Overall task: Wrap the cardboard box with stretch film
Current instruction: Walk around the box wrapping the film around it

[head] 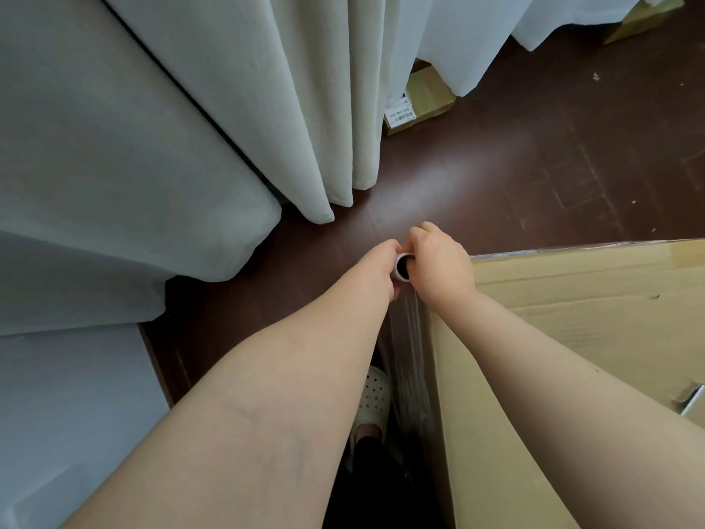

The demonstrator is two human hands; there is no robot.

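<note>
One roll of stretch film (401, 266), seen end-on as a round tube with a dark hollow core, is gripped by two hands. The left hand (375, 271) is curled round its side and the right hand (438, 261) is clamped over its rim. A clear, wrinkled sheet of film (410, 376) is stretched down from it along the side of one large cardboard box (572, 299), matte brown and flat-topped, at the right. Two smaller boxes, a near one (423, 97) and a far one (641, 21), are partly covered by pale pleated curtains (305, 108) on the dark smooth floor (515, 166). One white perforated shoe (372, 399) is seen below.
</note>
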